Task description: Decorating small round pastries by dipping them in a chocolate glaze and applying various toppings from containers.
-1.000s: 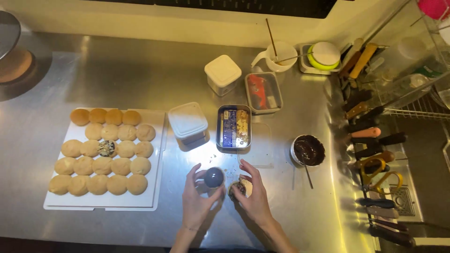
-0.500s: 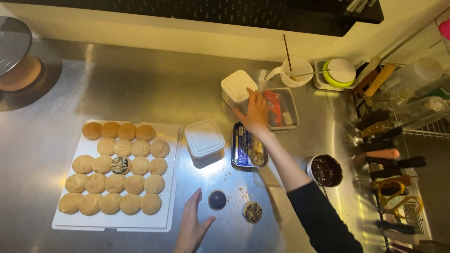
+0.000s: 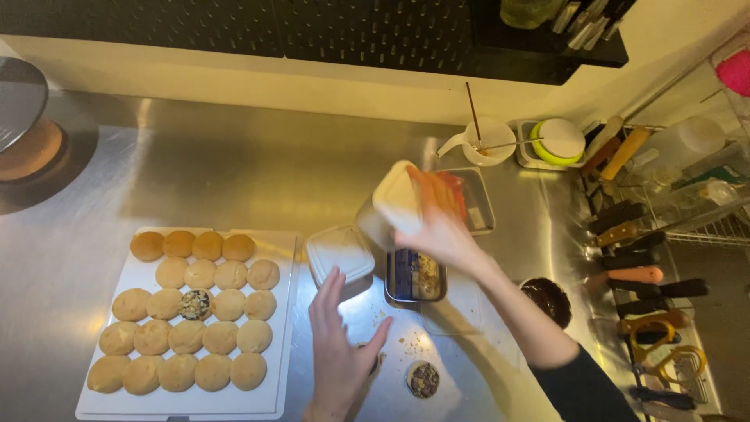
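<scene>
My right hand (image 3: 439,227) grips a clear square container with a white lid (image 3: 391,207) and holds it tilted in the air above the steel counter (image 3: 195,172). My left hand (image 3: 337,344) hovers open over the counter's front part, covering the dark-topped cookie that lay there. A second topped cookie (image 3: 423,380) lies to its right. A white board (image 3: 277,344) at the left carries several pale round cookies, one of them with a dark topping (image 3: 194,304). Beside my left hand stands another lidded container (image 3: 340,254).
A metal tray of mixed toppings (image 3: 416,275) sits under my right arm, a tray with red pieces (image 3: 476,205) behind it. A bowl of melted chocolate (image 3: 547,299) stands to the right. Knives and tools hang on the right side. A white cup with a stick (image 3: 488,141) is at the back.
My right hand reached back from the front cookies, took the white-lidded container and lifted it toward me. My left hand slid over the dark-topped cookie.
</scene>
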